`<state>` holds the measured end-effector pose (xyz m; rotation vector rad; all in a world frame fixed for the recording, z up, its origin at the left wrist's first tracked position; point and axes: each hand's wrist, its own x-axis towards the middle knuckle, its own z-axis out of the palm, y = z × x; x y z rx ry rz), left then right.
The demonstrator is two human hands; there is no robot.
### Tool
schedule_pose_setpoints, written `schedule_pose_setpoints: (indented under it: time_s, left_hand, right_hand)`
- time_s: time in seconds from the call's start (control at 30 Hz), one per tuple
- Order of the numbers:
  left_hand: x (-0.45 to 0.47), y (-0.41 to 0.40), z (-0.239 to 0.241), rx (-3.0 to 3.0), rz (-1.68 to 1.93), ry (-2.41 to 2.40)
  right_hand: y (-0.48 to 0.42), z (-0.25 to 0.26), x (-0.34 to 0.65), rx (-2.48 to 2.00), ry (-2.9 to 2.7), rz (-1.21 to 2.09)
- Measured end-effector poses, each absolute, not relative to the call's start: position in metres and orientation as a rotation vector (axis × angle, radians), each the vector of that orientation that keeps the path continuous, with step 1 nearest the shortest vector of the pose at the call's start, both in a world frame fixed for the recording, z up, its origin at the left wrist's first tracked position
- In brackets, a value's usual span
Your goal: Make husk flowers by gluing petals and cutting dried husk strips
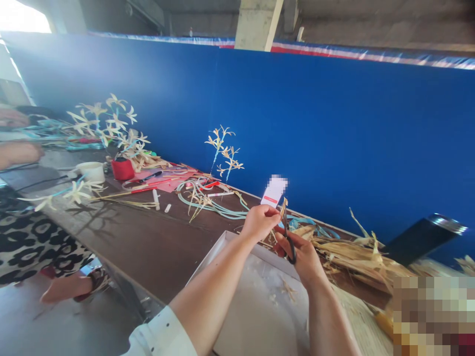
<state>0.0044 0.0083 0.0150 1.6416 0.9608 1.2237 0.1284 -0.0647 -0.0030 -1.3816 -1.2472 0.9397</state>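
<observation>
Below, a shallow box (252, 306) holds scraps (288, 289); left hand (260, 222) pinches husk (284, 206), right hand (303, 254) grips scissors (291, 251).

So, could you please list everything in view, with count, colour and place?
Scissors: 1, dark, lower centre
Husk piece: 1, tan, at the scissors
Tray: 1, whitish, lower centre
Husks: pile, tan, right
Flask: 1, black and silver, right
Printed card: 1, white and red, centre
Flower sprays: several, cream, left to centre
Cord: loops, pale blue, centre
Pink sheet: 1, pink, left of centre
Pot: 1, red, left
Cup: 1, white, left
Table: 1, brown, beneath
Partition: blue, behind
Pillar: 1, grey, top
Another person: at least 1, patterned clothing, left edge
Small scraps: uncountable
Left hand: 1, bare, holding husk piece
Right hand: 1, bare, holding scissors
</observation>
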Motion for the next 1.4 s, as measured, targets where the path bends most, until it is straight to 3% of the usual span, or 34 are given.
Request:
schedule_pose_setpoints:
  time_s: [1.4]
  left_hand:
    - [0.0018,0.0080,0.0124,1.887,1.142,0.913]
  right_hand:
    - [-0.0654,-0.0029,0.1353,-1.422,-1.187,0.935]
